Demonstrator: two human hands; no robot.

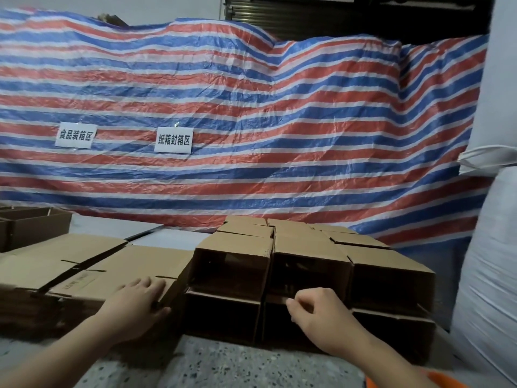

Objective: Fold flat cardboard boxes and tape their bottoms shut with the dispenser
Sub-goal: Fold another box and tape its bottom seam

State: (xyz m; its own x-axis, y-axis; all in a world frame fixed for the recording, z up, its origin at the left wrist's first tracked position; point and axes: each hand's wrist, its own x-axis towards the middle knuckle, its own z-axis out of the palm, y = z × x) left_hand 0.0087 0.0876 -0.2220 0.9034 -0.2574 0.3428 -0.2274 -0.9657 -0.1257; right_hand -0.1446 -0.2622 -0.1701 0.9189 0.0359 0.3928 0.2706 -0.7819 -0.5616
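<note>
step: next flat blank to be drawn | left hand point(140, 296): fingers flat on the stack of flat cardboard boxes point(84, 270), thumb curled under its corner | right hand point(313, 306): loosely curled, holding nothing, before the folded boxes point(307, 264) | dispenser: not seen | advice: only the top sheet should be lifted by its corner.

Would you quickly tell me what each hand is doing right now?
Left hand: grips the near edge of the flat cardboard stack.
Right hand: fingers curled at a folded box edge; whether it holds anything cannot be told.
</note>
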